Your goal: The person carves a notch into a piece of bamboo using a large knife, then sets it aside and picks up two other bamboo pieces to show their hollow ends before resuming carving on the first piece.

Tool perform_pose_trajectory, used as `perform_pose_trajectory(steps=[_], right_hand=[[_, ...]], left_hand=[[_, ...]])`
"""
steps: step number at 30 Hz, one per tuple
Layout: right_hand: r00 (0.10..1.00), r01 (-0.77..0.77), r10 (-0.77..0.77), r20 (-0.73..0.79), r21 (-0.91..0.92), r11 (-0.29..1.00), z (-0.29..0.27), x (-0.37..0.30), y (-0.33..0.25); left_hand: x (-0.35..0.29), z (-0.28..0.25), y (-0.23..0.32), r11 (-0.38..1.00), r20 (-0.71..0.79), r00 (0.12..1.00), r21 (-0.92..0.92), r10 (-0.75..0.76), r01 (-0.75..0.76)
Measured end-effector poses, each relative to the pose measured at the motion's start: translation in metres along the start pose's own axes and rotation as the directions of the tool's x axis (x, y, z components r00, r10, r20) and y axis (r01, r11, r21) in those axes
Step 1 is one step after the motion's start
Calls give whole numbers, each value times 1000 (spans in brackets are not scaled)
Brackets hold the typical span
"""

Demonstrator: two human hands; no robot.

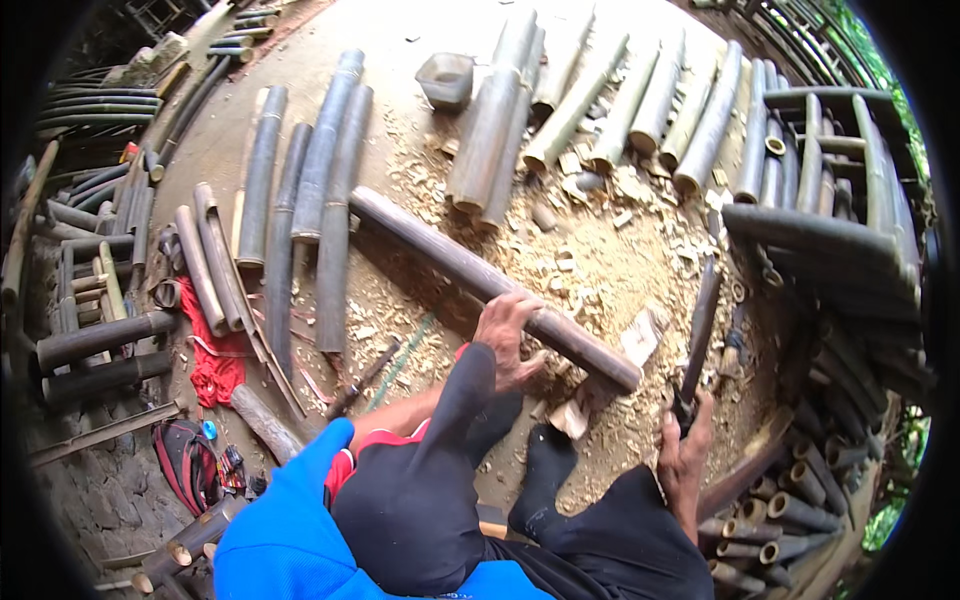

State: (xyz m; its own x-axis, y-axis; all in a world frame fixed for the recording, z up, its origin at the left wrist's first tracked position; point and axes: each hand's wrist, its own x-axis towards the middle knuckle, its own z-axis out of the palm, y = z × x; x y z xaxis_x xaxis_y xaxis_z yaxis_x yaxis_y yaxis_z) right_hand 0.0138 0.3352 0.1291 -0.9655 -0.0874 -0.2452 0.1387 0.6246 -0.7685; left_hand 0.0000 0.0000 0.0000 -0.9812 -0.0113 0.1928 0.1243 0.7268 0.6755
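Gripping a dark blade tool [697,335] at lower right of frame: right hand [683,450], fingers wrapped tight round the handle, blade pointing up and slightly right toward frame ctr-right. Pressing down on a long bamboo pole [490,285] just left of ctr: left hand [507,335], fingers curled over the top, thumb spread to the near side, forearm coming up from lower edge past a bent knee in dark trousers [430,480]. Planted between the hands, near the pole's close end: a dark-socked foot [540,470]. Pole's long axis running diagonal, upper left to lower right, near cut end at ctr-right, resting on a wood block [575,415]. Open room mostly beyond the pole: floor littered w/ wood chips [600,260]. Hemmed further out by rows of cut bamboo lengths [620,90] at top, more [300,180] at upper left, a bamboo frame [830,190] at right edge. Red cloth [215,350] at left.
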Motion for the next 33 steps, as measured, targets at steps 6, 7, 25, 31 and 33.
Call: perform_pose_trajectory(steps=[6, 7, 25, 31, 33], right_hand=[[966, -258, 241, 98, 485, 836, 38, -21, -16], [965, -261, 246, 95, 484, 835, 37, -23, -16], [909, -116, 377, -177, 762, 637, 35, -14, 13], [905, -279, 425, -17, 732, 621, 34, 1, 55], [858, -364, 514, 19, 728, 581, 33, -5, 71]], left_hand=[[21, -18, -80, 109, 152, 358, -783, -921, 613], [31, -23, -89, -6, 183, 264, -832, -947, 555], [197, -213, 134, 889, -18, 999, -457, 36, -41], [167, -103, 91, 955, 325, 907, 30, 269, -295], [148, -65, 56, 916, 462, 831, 87, 311, -392]])
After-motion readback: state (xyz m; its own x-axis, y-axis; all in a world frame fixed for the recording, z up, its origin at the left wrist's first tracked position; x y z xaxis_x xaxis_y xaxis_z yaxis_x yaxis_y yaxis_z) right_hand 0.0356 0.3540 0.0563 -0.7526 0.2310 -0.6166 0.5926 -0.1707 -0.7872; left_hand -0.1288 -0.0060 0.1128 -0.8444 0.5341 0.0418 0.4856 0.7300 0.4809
